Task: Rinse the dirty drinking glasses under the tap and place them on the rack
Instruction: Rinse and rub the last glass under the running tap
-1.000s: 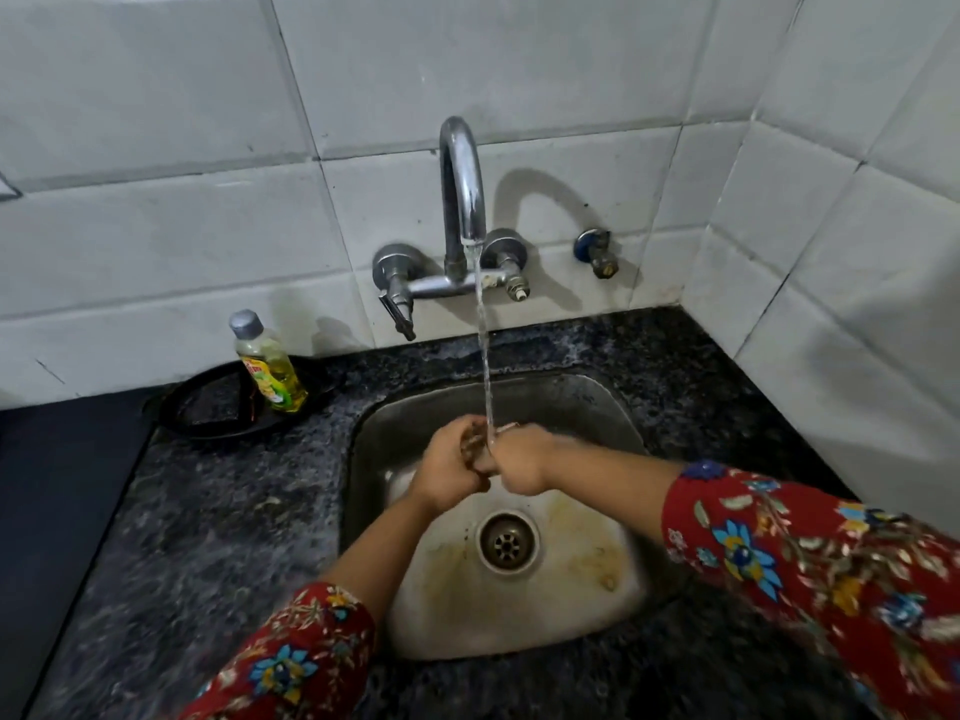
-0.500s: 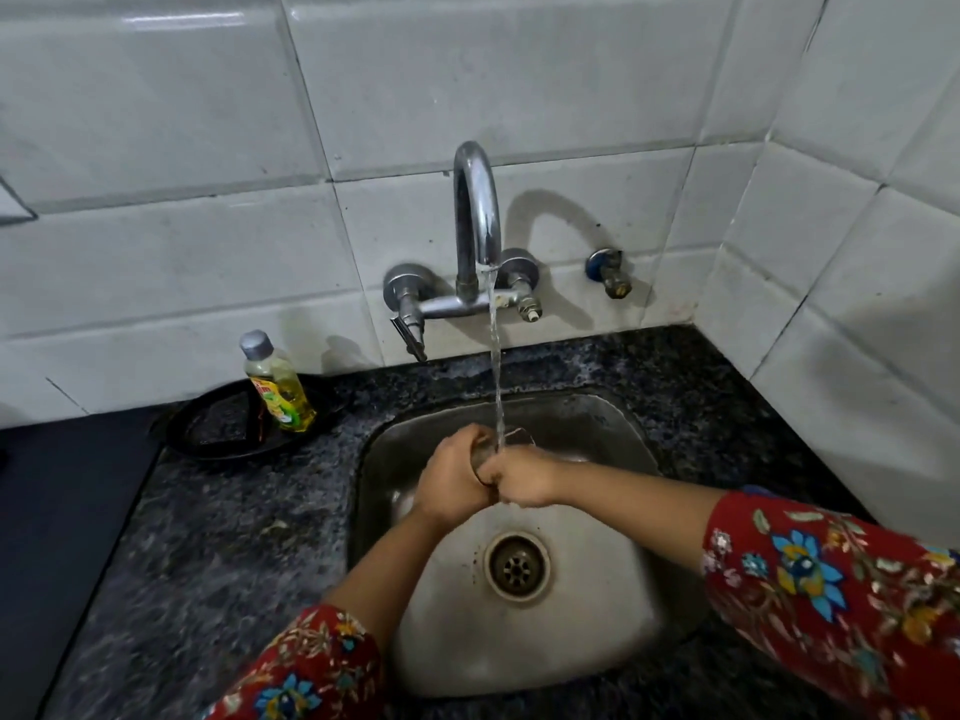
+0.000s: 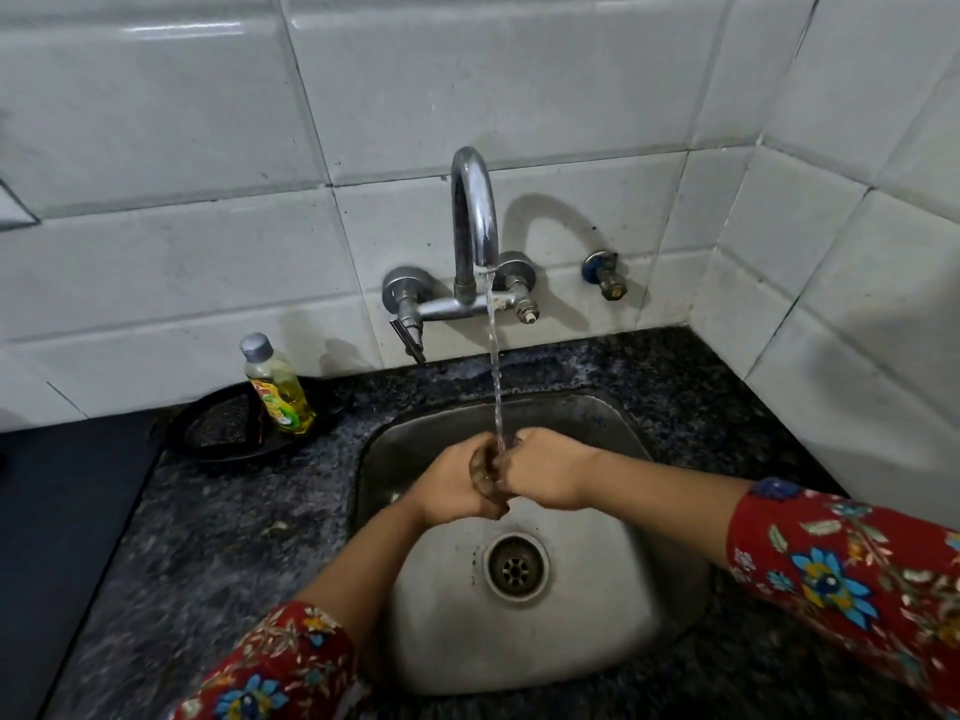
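A clear drinking glass is clasped between both hands over the steel sink, mostly hidden by the fingers. My left hand wraps its left side and my right hand its right side. A thin stream of water runs from the chrome tap and lands on the glass between my hands. No rack is in view.
A yellow dish soap bottle stands on a black tray left of the sink, on the dark granite counter. The drain lies below my hands. White tiled walls close in behind and on the right; a spare valve sticks out.
My head has tilted up a little, so the tap and sink sit lower in view. Both hands stay under the stream, closed around the glass, which shows less now.
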Tool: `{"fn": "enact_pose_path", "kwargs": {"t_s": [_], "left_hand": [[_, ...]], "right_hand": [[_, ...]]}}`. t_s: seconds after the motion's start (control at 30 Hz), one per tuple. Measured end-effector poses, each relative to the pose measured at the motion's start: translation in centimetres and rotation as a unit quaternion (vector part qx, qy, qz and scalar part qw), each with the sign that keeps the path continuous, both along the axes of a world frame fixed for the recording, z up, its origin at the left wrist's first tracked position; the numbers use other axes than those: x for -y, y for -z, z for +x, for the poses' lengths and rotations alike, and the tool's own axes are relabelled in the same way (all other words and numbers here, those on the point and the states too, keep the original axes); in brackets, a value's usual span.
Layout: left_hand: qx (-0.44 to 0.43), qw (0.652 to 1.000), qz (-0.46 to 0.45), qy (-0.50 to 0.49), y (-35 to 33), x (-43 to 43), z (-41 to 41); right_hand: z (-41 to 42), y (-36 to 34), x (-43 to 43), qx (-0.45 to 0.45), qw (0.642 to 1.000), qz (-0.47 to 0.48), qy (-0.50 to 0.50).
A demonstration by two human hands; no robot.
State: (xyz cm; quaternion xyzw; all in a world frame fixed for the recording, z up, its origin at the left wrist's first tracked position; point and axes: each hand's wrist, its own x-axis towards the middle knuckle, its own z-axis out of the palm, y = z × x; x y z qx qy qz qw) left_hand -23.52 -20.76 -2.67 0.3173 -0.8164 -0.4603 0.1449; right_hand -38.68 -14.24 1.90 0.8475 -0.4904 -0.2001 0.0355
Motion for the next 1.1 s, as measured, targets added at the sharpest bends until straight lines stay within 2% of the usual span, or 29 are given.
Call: {"fn": "enact_pose_path", "kwargs": {"t_s": [0.07, 0.1, 0.13, 0.23, 0.3, 0.33, 0.4, 0.47, 0.5, 0.57, 0.63, 0.67, 0.7, 0.73, 0.77, 0.8, 0.83, 0.9, 0.97, 1.0, 1.07, 1.1], "left_hand": [[0.006, 0.999, -0.022, -0.028, -0.1, -0.6, -0.3], [0.009, 0.998, -0.044, -0.048, -0.2, -1.0, -0.5], [0.019, 0.995, -0.071, -0.071, -0.2, -1.6, -0.7], [0.052, 0.976, -0.177, -0.114, 0.0, -2.9, -0.8], [0.08, 0.965, -0.217, -0.12, 0.0, -3.3, -0.5], [0.094, 0.965, -0.209, -0.126, 0.1, -3.3, -0.1], [0.099, 0.975, -0.135, -0.145, 0.2, -3.3, 0.4], [0.049, 0.985, -0.016, -0.167, 0.1, -3.7, 0.5], [0.007, 0.982, 0.049, -0.182, 0.1, -3.9, 0.4], [-0.075, 0.954, 0.175, -0.232, 0.3, -4.3, -0.3], [-0.11, 0.889, 0.34, -0.286, 0.0, -4.5, -1.1], [-0.159, 0.836, 0.436, -0.294, 0.0, -4.2, -1.8], [-0.235, 0.758, 0.529, -0.299, -0.2, -4.1, -2.6], [-0.301, 0.69, 0.581, -0.309, -0.6, -4.0, -3.4], [-0.344, 0.652, 0.587, -0.333, -1.0, -4.0, -4.0], [-0.35, 0.651, 0.584, -0.336, -1.3, -3.7, -4.4], [-0.368, 0.616, 0.618, -0.322, -1.3, -3.5, -4.8], [-0.377, 0.596, 0.625, -0.334, -1.4, -3.4, -4.8], [-0.375, 0.553, 0.66, -0.344, -1.0, -2.6, -4.7], [-0.368, 0.544, 0.672, -0.341, -1.1, -2.3, -4.5], [-0.358, 0.541, 0.683, -0.337, -1.5, -1.9, -4.3], [-0.341, 0.551, 0.683, -0.337, -1.4, -1.7, -4.4]], "right_hand": [[0.7, -0.3, -0.4, 0.058, 0.995, 0.033, 0.077], [1.3, -0.4, -0.4, 0.131, 0.974, 0.078, 0.166], [1.9, -0.5, -0.5, 0.203, 0.938, 0.13, 0.247], [2.7, -0.8, -0.4, 0.44, 0.768, 0.242, 0.399], [2.7, -1.6, -0.3, 0.549, 0.628, 0.269, 0.481], [2.5, -1.9, -0.3, 0.579, 0.581, 0.271, 0.505], [2.3, -2.4, -0.3, 0.601, 0.57, 0.245, 0.504], [2.5, -2.0, -0.1, 0.645, 0.552, 0.165, 0.503], [2.7, -1.8, 0.1, 0.669, 0.535, 0.12, 0.502], [3.1, -1.1, 0.6, 0.695, 0.511, 0.053, 0.504], [3.2, -0.4, 0.9, 0.694, 0.51, 0.034, 0.506], [3.3, -0.2, 0.9, 0.692, 0.515, 0.04, 0.504], [3.4, -0.1, 0.8, 0.686, 0.524, 0.054, 0.502], [3.5, 0.0, 0.6, 0.672, 0.544, 0.07, 0.498], [3.5, -0.1, 0.3, 0.655, 0.572, 0.082, 0.488], [3.5, -0.1, 0.1, 0.639, 0.602, 0.087, 0.471], [3.5, -0.1, -0.1, 0.627, 0.63, 0.083, 0.45], [3.3, -0.2, -0.4, 0.603, 0.686, 0.055, 0.403], [2.5, 0.0, -0.8, 0.562, 0.757, 0.02, 0.332], [1.8, 0.3, -1.0, 0.546, 0.784, 0.012, 0.295], [0.5, 0.8, -1.2, 0.532, 0.809, 0.009, 0.25], [0.0, 1.0, -1.3, 0.534, 0.811, 0.005, 0.238]]}}
